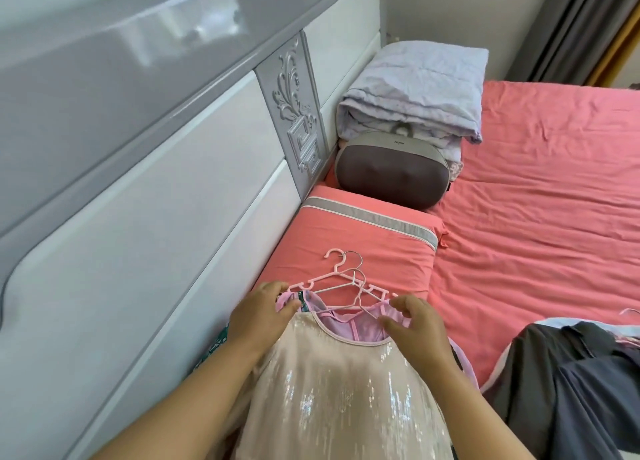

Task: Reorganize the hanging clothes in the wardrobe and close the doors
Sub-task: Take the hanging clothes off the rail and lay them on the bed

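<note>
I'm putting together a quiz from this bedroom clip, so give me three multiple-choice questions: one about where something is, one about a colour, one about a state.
1. Where does the dark grey cushion-shaped massager lie?
A. between the folded lilac quilt and the coral pillow
B. on the dark grey garment
C. on the floor

2. What colour is the plastic hanger?
A. green
B. pink
C. black

3. How is the beige sequinned dress?
A. folded into a square
B. hanging on a rail
C. lying on the bed, on a hanger

A: the massager sits between quilt and pillow. B: the hanger's hook is pink. C: the dress lies spread flat, with the left hand and right hand at its shoulders.
</note>
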`<state>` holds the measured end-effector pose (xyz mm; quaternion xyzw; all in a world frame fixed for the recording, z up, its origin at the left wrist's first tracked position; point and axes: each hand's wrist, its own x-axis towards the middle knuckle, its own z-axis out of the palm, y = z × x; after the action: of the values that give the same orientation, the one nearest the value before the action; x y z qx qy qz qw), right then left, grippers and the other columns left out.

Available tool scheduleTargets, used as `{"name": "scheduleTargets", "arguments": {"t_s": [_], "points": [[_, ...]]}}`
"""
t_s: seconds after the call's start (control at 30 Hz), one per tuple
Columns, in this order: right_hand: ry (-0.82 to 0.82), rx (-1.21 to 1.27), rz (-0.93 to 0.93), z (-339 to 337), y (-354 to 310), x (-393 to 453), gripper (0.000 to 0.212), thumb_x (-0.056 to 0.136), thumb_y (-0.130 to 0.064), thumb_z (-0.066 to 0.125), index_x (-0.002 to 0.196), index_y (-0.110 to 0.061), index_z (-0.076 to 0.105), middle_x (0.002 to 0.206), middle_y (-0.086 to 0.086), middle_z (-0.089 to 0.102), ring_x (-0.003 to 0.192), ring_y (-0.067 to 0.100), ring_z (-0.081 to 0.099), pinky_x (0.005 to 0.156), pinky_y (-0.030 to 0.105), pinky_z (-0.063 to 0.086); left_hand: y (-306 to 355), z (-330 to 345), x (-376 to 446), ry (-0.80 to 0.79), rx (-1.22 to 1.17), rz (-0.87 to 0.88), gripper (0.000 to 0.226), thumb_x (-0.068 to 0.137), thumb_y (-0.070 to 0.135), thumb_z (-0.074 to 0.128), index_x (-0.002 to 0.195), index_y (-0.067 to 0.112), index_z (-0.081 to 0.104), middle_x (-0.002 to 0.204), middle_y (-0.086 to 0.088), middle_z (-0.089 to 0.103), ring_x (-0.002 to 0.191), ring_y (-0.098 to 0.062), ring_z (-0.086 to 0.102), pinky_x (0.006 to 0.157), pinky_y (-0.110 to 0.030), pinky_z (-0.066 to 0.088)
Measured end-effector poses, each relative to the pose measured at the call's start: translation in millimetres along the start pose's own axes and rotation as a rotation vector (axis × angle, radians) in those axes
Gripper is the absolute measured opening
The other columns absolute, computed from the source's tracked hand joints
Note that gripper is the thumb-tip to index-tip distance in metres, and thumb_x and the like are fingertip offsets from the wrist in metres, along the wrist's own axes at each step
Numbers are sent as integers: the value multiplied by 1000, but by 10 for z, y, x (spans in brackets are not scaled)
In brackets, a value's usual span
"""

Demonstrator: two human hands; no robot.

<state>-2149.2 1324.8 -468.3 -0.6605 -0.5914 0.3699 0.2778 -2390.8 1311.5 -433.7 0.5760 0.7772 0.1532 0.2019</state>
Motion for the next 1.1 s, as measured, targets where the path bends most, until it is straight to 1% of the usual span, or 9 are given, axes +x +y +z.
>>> {"name": "scheduleTargets", "arguments": {"t_s": [0.13, 0.27, 0.37, 0.5, 0.63, 0.73, 0.83, 0.97, 1.1], "points": [[17, 57, -26, -67, -318, -321, 19, 78, -14, 73, 86, -22, 58, 88, -1, 62, 84, 20, 56, 75, 32, 44, 8, -297, -253, -1, -55, 53, 29, 87, 41, 59, 113, 28, 61, 102, 11, 59, 91, -11, 57, 78, -25, 45], [63, 111, -60, -135, -675, -798, 25, 81, -12, 68, 68, -31, 57, 62, -6, 55, 57, 7, 48, 57, 21, 39, -5, -671, -630, -21, -83, 104, 19, 87, 37, 60, 103, 27, 62, 85, 9, 61, 81, -12, 58, 73, -28, 49], [74, 97, -31, -150, -873, -1274, 16, 83, -16, 66, 69, -23, 59, 52, -8, 46, 49, 5, 39, 49, 16, 32, -67, -914, -1003, -52, -106, 146, 17, 87, 37, 59, 101, 28, 61, 82, 10, 61, 76, -9, 57, 66, -23, 44], [118, 153, 1, -172, -1033, -1983, 20, 82, -13, 65, 64, -20, 58, 53, -3, 52, 50, 6, 42, 53, 22, 37, -190, -1186, -1568, -97, -120, 218, 11, 86, 37, 60, 94, 29, 63, 75, 10, 61, 67, 0, 54, 60, -17, 41], [203, 196, 18, -257, -1184, -2730, 16, 83, -12, 66, 68, -15, 62, 61, 10, 59, 51, 4, 43, 52, 16, 37, -270, -1440, -2047, -220, -114, 324, 12, 86, 39, 61, 95, 32, 61, 73, 9, 61, 67, 0, 54, 65, -20, 44], [280, 198, 43, -295, -1229, -3228, 13, 84, -12, 66, 71, -13, 63, 58, 2, 56, 52, 2, 44, 53, 15, 37, -268, -1575, -2350, -273, -113, 403, 13, 87, 39, 60, 98, 34, 59, 77, 9, 63, 72, -2, 58, 71, -24, 50], [336, 197, 67, -333, -1240, -3638, 11, 84, -14, 66, 73, -13, 64, 59, 3, 58, 52, 1, 45, 54, 17, 40, -251, -1616, -2587, -290, -161, 468, 12, 87, 37, 61, 98, 33, 59, 78, 10, 62, 71, 0, 58, 65, -17, 46], [431, 153, 120, -438, -1179, -4103, 13, 84, -19, 67, 72, -18, 63, 66, 10, 62, 56, 18, 51, 56, 28, 46, -170, -1569, -2860, -313, -218, 553, 7, 84, 37, 65, 83, 34, 58, 66, 8, 60, 60, 0, 53, 58, -15, 39], [539, 172, 140, -601, -1132, -4490, 12, 84, -18, 67, 73, -17, 62, 64, 5, 61, 53, 4, 48, 52, 17, 41, -15, -1469, -3116, -362, -274, 618, 9, 81, 37, 68, 79, 33, 60, 66, 10, 63, 63, -2, 57, 64, -22, 49]]}}
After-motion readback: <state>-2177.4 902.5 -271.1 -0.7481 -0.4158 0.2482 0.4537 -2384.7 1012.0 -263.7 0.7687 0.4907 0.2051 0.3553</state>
